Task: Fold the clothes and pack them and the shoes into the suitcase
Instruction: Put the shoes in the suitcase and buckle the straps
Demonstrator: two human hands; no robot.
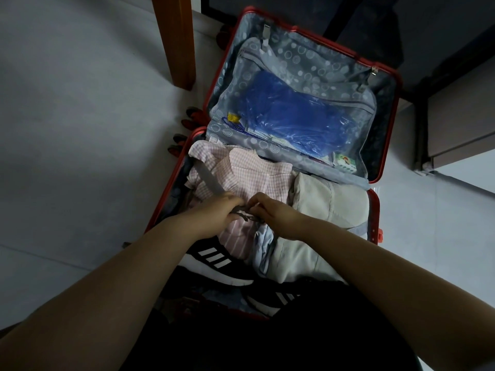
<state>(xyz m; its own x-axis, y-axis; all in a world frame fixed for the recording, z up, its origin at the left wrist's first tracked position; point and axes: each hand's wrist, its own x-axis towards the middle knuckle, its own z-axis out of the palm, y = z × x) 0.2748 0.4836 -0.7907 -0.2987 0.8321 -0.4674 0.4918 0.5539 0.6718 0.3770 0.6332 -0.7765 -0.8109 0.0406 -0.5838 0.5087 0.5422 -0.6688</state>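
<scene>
Head view: suitcase on grey floor

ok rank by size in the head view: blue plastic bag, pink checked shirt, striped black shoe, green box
1. blue plastic bag and pink checked shirt, too alike to split
2. striped black shoe, partly hidden, nearer the camera
3. green box

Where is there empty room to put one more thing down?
Bare floor lies left of the suitcase, beside the wooden leg, and a strip lies right of it. Inside is crowded: pink shirt, beige clothes, shoes, and left hand and right hand gripping the strap.
</scene>
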